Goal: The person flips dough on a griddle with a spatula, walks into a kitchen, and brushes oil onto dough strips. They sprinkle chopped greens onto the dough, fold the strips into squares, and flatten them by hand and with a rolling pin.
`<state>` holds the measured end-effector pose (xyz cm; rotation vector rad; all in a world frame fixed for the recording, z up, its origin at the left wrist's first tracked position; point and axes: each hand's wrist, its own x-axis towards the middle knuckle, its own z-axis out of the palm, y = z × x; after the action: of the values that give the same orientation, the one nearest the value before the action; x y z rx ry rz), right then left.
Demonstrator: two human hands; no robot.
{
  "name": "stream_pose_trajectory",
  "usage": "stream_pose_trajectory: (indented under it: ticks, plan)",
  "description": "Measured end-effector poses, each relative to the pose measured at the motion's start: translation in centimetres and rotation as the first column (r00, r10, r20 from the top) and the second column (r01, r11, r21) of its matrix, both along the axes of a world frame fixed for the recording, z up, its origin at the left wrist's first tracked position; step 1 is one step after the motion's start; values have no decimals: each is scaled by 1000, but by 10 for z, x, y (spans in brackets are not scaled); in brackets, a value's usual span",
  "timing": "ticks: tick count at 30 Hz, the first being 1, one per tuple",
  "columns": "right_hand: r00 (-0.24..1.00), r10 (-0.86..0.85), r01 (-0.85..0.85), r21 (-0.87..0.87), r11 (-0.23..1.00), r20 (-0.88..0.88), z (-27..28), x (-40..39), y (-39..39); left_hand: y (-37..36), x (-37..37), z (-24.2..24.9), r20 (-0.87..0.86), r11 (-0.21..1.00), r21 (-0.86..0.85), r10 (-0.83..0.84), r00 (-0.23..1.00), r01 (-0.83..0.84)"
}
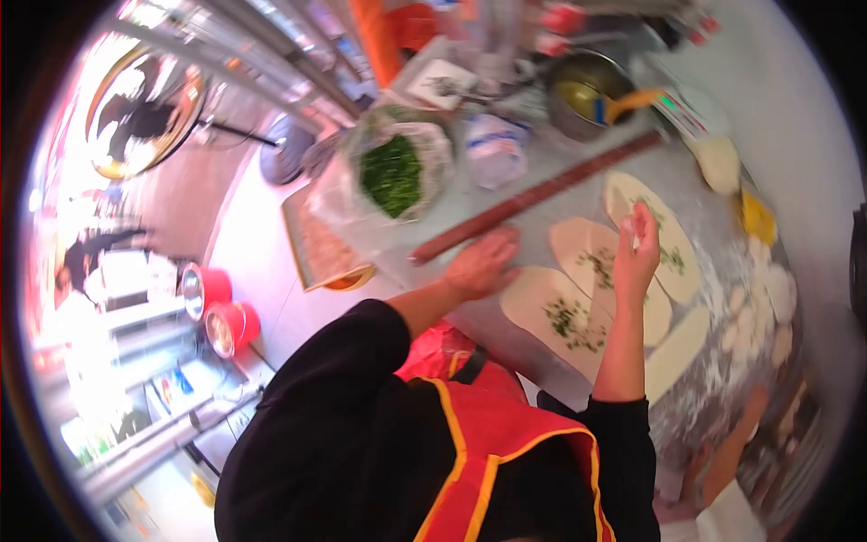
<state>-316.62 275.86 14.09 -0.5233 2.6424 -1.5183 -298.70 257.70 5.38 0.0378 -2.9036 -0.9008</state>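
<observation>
My left hand (488,264) lies on the table, fingers loosely spread, next to a long reddish-brown rolling pin (542,194). Over the flattened dough, my right hand (638,242) is raised with its fingertips pinched together; what they hold, if anything, is too small to make out. Beneath it are several oval sheets of dough. The left sheet (533,294) and the far sheet (682,262) carry scattered chopped greens (573,325). A bare dough strip (679,354) lies at the right. Beyond the rolling pin, a plastic-lined container holds a heap of chopped greens (391,176).
A metal pot (587,77) with yellow liquid and an orange-handled brush (632,102) stands at the back, near a digital scale (682,116). Flour and dough pieces (759,289) cover the right side. A tray (321,235) sits left. Another person's arm (736,452) reaches in at lower right.
</observation>
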Motion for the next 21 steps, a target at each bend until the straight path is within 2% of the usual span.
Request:
stream_pose_trajectory:
  ticks: [1, 3, 4, 6, 7, 8, 11, 14, 17, 20, 21]
  plan:
    - [991, 73, -64, -83, 994, 113, 12, 14, -27, -2, -1, -2, -48, 1000, 6, -30, 998, 30]
    - [930, 322, -278, -231, 932, 178, 27, 48, -89, -1, -1, 7, -25, 1000, 21, -7, 1000, 7]
    - [893, 438, -411, -207, 888, 106, 34, 67, -118, -1, -1, 9, -14, 999, 37, -10, 1000, 11]
    - [782, 620, -599, -190, 778, 72, 31, 97, -175, -1, 3, -16, -170, 998, 50, -19, 985, 28]
    - [734, 678, -674, -90, 734, 35, 29, 106, -201, 0, 3, -30, -248, 998, 55, -26, 968, 41]
    - [719, 684, -687, 24, 727, -123, 11, 114, -223, 2, 2, -36, -172, 1000, 12, -26, 985, 29]
    - [700, 705, -618, 397, 679, -115, -8, 126, -269, -3, 2, -43, -291, 998, -24, -67, 954, 63]
    - [636, 771, -595, 625, 506, -18, -38, 129, -298, 10, -5, -76, -333, 1000, 16, -19, 943, 26]
    - [654, 739, -615, 457, 643, -159, -61, 116, -305, 6, -1, -66, -286, 999, -40, -25, 958, 14]
    - [805, 587, -592, 68, 803, 82, -48, 103, -306, 5, 0, -59, -194, 993, -116, -27, 981, 5]
    - [793, 537, -526, -123, 842, 288, -46, 101, -307, 6, -1, -57, -177, 1000, 9, 2, 984, -1]
